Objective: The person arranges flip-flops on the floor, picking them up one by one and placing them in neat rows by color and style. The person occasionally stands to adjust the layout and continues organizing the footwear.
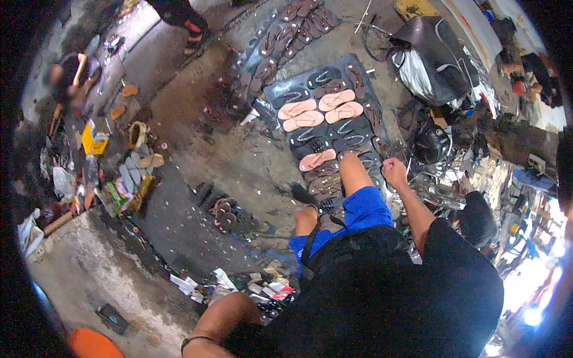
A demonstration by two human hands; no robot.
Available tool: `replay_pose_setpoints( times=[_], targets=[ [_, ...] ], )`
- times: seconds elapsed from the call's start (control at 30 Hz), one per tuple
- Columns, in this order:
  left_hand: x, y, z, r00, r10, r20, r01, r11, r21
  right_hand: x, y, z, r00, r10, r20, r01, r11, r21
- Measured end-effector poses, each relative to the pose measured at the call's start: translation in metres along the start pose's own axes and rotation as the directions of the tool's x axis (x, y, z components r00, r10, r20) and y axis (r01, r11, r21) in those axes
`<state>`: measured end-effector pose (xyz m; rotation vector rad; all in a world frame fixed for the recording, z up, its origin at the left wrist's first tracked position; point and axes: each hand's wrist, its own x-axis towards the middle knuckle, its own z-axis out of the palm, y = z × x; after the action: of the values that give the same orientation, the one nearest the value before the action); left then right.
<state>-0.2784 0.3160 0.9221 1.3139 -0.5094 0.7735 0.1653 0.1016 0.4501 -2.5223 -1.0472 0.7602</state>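
Observation:
My right hand (394,169) is closed in a fist with nothing visible in it, raised beside my right knee (353,166). It hangs over the right edge of a dark mat (360,64) where pink sandals (322,108) and black sandals (325,76) lie in rows. My left forearm (222,319), with a dark band at the wrist, reaches to the lower edge, and the hand itself is out of the picture. I wear blue shorts and a black shirt.
A second row of dark sandals (287,34) lies farther back. A black helmet (431,143) and a covered motorbike (439,53) stand at the right. Loose soles (134,170), a yellow box (94,143) and a seated person (65,83) are at the left. Paper scraps (262,287) lie by my feet.

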Motion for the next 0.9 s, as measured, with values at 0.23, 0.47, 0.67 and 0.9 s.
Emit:
replay_pose_setpoints(
  times=[0.23, 0.47, 0.67, 0.9],
  targets=[
    [0.077, 0.015, -0.047, 0.99, -0.028, 0.141, 0.01, 0.992, 0.129, -0.019, -0.047, -0.025, 0.99, 0.105, 0.091, -0.09, 0.985, -0.147],
    [0.178, -0.001, -0.124, 0.974, 0.008, 0.227, -0.076, 0.954, 0.289, 0.09, -0.06, -0.022, 0.967, 0.196, 0.163, -0.208, 0.976, 0.06],
    [0.216, -0.01, -0.201, 0.97, -0.112, 0.217, 0.059, 0.969, 0.24, 0.223, -0.131, -0.029, 0.999, -0.043, -0.025, 0.05, 0.856, 0.514],
    [0.226, -0.032, -0.301, 0.96, -0.138, 0.245, 0.073, 0.963, 0.259, 0.25, -0.223, -0.051, 0.998, 0.038, 0.044, -0.053, 0.909, 0.412]
  ],
)
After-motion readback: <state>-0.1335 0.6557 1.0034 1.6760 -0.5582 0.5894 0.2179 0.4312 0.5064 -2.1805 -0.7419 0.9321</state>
